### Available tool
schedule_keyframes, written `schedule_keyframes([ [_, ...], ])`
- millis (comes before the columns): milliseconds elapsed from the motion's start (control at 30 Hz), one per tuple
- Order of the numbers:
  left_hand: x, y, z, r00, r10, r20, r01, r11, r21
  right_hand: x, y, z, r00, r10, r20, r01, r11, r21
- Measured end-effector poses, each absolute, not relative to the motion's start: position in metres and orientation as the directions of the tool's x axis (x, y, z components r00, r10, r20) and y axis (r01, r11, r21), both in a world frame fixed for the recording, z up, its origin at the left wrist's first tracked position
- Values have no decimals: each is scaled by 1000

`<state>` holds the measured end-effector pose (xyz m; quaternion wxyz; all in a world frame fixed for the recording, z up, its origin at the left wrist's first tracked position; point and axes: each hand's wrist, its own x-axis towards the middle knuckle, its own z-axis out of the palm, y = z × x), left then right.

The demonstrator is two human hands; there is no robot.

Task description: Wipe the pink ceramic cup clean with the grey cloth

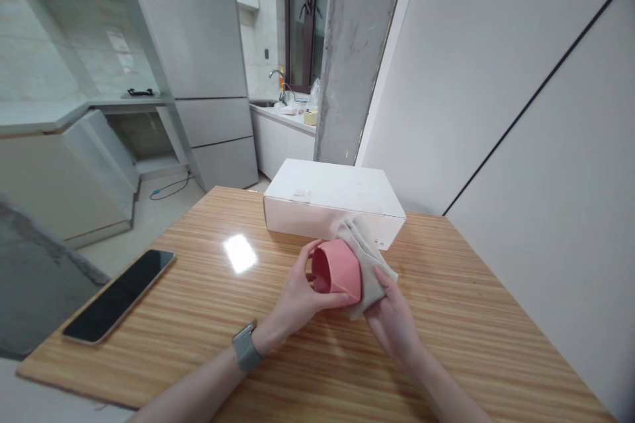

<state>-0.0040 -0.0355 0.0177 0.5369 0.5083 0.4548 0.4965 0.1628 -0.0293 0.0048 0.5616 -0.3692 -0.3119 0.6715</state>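
Note:
My left hand (302,291) is closed around a pink cup (344,271) with faceted sides, thumb below and fingers over the top near its rim. The cup lies tilted on its side above the table, its dark opening facing left. Against its right end, the base side, my right hand (394,317) presses a folded beige-grey cloth (370,268), thumb on top and the other fingers underneath, partly hidden. The cloth's upper corner reaches in front of a white box (332,186).
The wood-grain table (198,291) carries a black-screened phone (119,294) near its left edge. The closed white box stands at the back. A white wall (520,145) rises along the right side. Beyond are a fridge (198,39) and a sink counter (285,139).

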Motion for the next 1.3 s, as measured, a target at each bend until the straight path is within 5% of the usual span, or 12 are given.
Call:
schedule_keyframes([
  [300, -11, -28, 12, 28, 953, 303, 245, -301, 922, 177, -20, 22, -145, 934, -327, -609, -345, -714],
  [633, -21, -21, 11, -43, 959, 280, 320, -252, 913, 213, -7, 12, -254, 897, -361, -602, -439, -667],
  [867, -26, -15, 10, -65, 953, 296, 379, -251, 891, 281, -37, 1, -282, 776, -564, -518, -618, -591],
  [1000, -20, -17, 6, -25, 952, 306, 358, -277, 892, 299, -62, -4, -100, 742, -663, -214, -667, -714],
  [1133, -9, -21, 2, 26, 940, 340, 320, -330, 888, 319, -68, -13, 195, 938, -288, 368, -342, -865],
  [1200, -2, -22, 2, 53, 937, 345, 297, -344, 890, 329, -69, -19, 256, 964, -77, 649, -230, -725],
  [1300, 12, -23, 7, 103, 932, 347, 244, -362, 900, 338, -78, -27, 301, 953, 44, 887, -262, -380],
])
